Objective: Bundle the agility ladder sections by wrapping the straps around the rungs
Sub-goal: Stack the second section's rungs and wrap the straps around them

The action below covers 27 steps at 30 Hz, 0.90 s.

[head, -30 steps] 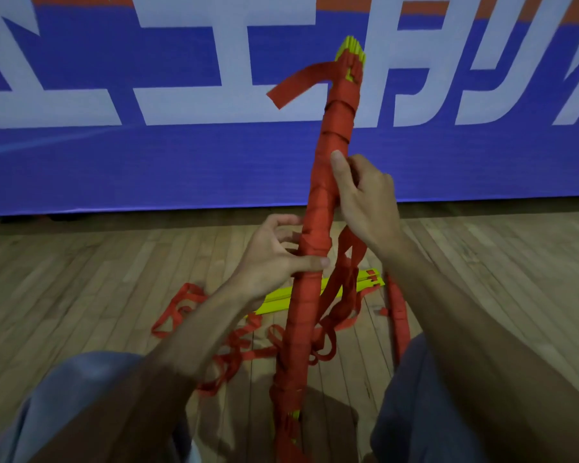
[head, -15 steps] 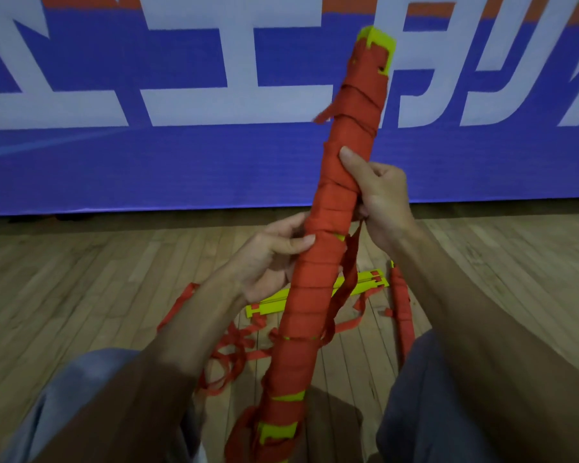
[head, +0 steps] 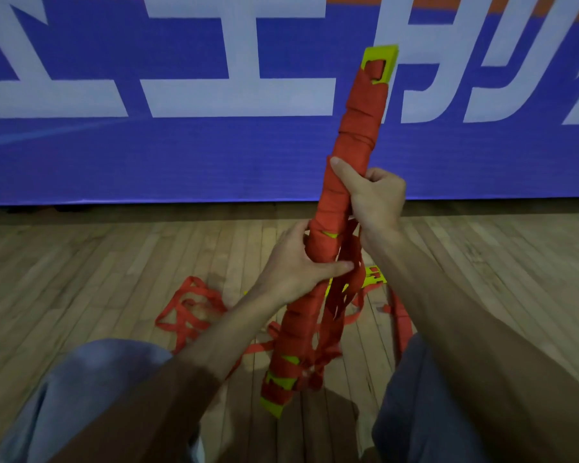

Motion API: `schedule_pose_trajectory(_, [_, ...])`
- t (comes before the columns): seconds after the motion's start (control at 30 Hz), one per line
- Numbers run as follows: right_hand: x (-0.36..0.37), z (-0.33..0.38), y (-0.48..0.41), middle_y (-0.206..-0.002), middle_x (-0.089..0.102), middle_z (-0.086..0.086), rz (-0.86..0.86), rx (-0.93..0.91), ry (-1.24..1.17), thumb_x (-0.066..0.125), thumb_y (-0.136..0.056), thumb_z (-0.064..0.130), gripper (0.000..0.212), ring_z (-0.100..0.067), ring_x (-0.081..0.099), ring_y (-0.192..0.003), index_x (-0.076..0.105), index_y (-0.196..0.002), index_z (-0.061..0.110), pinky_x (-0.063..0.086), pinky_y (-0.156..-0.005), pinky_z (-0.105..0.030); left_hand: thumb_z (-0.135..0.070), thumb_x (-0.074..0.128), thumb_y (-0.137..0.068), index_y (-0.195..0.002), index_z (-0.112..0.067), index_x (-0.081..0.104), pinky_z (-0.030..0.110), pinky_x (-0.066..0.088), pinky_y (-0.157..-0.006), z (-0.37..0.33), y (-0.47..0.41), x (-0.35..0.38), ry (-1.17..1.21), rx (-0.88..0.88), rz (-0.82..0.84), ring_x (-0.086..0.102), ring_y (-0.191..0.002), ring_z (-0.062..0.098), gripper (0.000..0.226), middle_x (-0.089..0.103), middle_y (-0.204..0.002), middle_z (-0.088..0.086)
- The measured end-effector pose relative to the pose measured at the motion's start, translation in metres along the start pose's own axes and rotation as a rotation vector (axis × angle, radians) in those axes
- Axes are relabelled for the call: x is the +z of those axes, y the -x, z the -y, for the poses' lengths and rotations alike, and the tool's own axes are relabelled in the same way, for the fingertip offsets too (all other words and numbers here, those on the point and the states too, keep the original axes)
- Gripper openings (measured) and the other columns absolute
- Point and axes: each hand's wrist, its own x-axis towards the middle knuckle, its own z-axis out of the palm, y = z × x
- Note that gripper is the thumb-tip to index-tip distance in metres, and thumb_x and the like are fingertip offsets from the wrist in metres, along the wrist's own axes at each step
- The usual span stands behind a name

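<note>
A bundle of yellow ladder rungs [head: 355, 135] wrapped in red strap stands nearly upright in front of me, leaning right, its yellow top end bare. My left hand [head: 301, 262] grips the bundle at mid-height, thumb laid across the wraps. My right hand [head: 371, 198] grips it just above, thumb pointing up along the strap. Loose red strap loops [head: 345, 295] hang from the right side of the bundle below my hands. The bundle's lower end [head: 276, 396] shows yellow between the wraps.
More red strap [head: 191, 312] lies tangled on the wooden floor [head: 81, 279] beyond my knees, with another yellow rung [head: 375, 275] partly hidden behind the bundle. A blue banner wall [head: 147, 155] with white lettering stands close ahead. My knees [head: 91, 379] flank the bundle.
The bundle has tipped further right and lifted. The loose strap end near the top is now wrapped flat. Both hands have shifted slightly along the bundle and still hold it.
</note>
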Motion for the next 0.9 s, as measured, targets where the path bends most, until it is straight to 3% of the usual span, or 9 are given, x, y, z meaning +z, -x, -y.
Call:
schedule_pose_trajectory(0.1, [0.001,-0.001,0.001,-0.054,0.064,-0.002,-0.03,-0.013,0.021,0.086,-0.065,0.045,0.044,-0.017,0.062,-0.05,0.055,-0.054,0.017,0.055,-0.052,-0.036,-0.043,0.091,-0.055,-0.122,-0.034,0.056,0.027,0.052,-0.08,0.005,-0.003,-0.001,-0.104,0.039,-0.006,0.059,-0.096,0.009,0.076,0.057,-0.11,-0.005])
schedule_pose_trajectory(0.2, [0.001,0.002,0.004,-0.053,0.059,-0.001,-0.013,-0.135,0.107,0.083,-0.065,0.053,0.048,-0.015,0.057,-0.049,0.052,-0.056,0.018,0.053,-0.055,-0.038,-0.029,0.093,-0.055,-0.107,-0.03,0.063,0.031,0.057,-0.073,0.005,-0.004,-0.006,-0.036,0.034,-0.035,0.065,-0.078,0.01,0.06,0.066,-0.088,-0.005])
schedule_pose_trajectory(0.27, [0.0,0.007,0.006,-0.052,0.051,-0.001,0.024,-0.265,0.136,0.081,-0.068,0.053,0.049,-0.013,0.048,-0.048,0.048,-0.059,0.018,0.045,-0.053,-0.035,-0.019,0.093,-0.056,-0.103,-0.029,0.062,0.033,0.059,-0.073,0.001,-0.003,-0.011,0.075,0.012,-0.049,0.069,-0.076,0.013,0.057,0.069,-0.082,-0.004])
schedule_pose_trajectory(0.43, [-0.006,0.015,0.008,-0.065,0.055,-0.003,0.111,-0.415,0.119,0.075,-0.077,0.049,0.038,-0.028,0.054,-0.051,0.048,-0.071,0.022,0.046,-0.051,-0.034,0.004,0.087,-0.061,-0.12,-0.012,0.05,0.053,0.056,-0.085,-0.009,-0.002,-0.024,0.384,-0.041,0.051,0.07,-0.092,0.033,0.072,0.067,-0.105,0.017])
schedule_pose_trajectory(0.53, [-0.011,0.016,0.006,-0.069,0.055,0.003,0.111,-0.458,0.135,0.076,-0.078,0.045,0.032,-0.021,0.055,-0.057,0.049,-0.076,0.027,0.046,-0.055,-0.027,0.008,0.081,-0.064,-0.125,-0.003,0.046,0.057,0.054,-0.088,-0.011,-0.002,-0.03,0.547,-0.037,0.183,0.067,-0.098,0.045,0.072,0.061,-0.115,0.03])
schedule_pose_trajectory(0.67, [-0.016,0.014,0.003,-0.084,0.057,0.002,0.208,-0.406,0.089,0.074,-0.077,0.05,0.035,-0.016,0.059,-0.07,0.049,-0.09,0.029,0.05,-0.061,-0.029,0.008,0.067,-0.073,-0.126,0.001,0.047,0.052,0.055,-0.086,-0.015,-0.001,-0.034,0.739,-0.025,0.339,0.066,-0.099,0.045,0.057,0.064,-0.111,0.028])
schedule_pose_trajectory(0.8, [-0.013,0.019,0.004,-0.088,0.064,0.004,0.375,-0.115,-0.077,0.07,-0.087,0.036,0.044,0.001,0.065,-0.071,0.047,-0.12,0.017,0.052,-0.065,-0.018,0.001,0.058,-0.077,-0.13,0.001,0.045,0.053,0.051,-0.093,-0.016,-0.001,-0.036,0.801,-0.009,0.487,0.064,-0.105,0.043,0.055,0.063,-0.115,0.028])
schedule_pose_trajectory(0.9, [-0.014,0.021,0.004,-0.079,0.07,0.006,0.41,-0.103,-0.107,0.078,-0.08,0.025,0.027,-0.007,0.067,-0.071,0.065,-0.101,0.014,0.055,-0.066,-0.024,-0.01,0.064,-0.074,-0.133,0.001,0.046,0.045,0.055,-0.087,-0.015,0.0,-0.037,0.852,-0.047,0.634,0.065,-0.1,0.041,0.062,0.062,-0.115,0.031])
